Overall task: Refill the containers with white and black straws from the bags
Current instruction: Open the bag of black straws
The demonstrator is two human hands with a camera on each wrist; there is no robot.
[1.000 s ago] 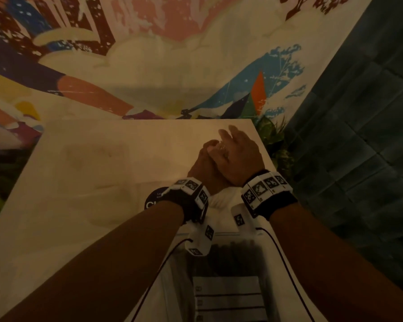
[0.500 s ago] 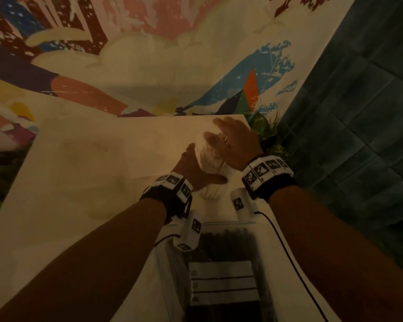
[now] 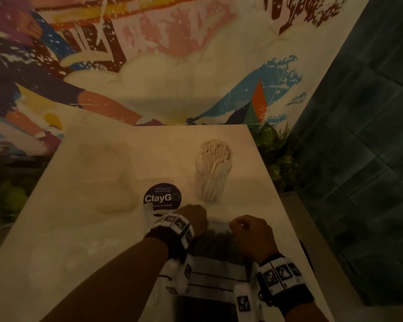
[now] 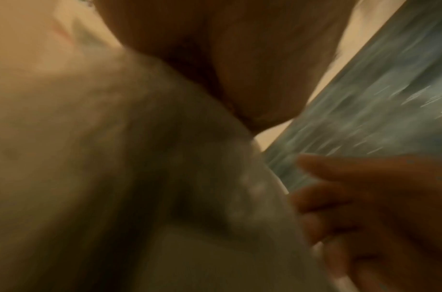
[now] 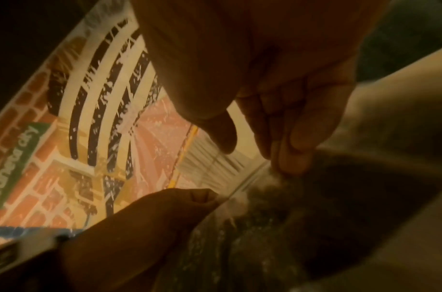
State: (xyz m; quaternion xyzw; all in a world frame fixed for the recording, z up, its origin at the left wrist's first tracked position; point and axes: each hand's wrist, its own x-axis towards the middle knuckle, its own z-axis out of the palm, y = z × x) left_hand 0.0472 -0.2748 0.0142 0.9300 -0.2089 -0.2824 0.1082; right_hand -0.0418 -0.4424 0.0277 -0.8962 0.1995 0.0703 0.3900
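Now both hands off the white straws, left grip and right grip pinching the bag.

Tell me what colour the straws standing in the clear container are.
White: the straws fill the clear container on the table. The head view shows it best.

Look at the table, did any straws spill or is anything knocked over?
Nothing stands out. The clear round container of white straws stands upright on the pale table, none scattered around it. The left hand and right hand pinch the top edge of the clear plastic bag of black straws.
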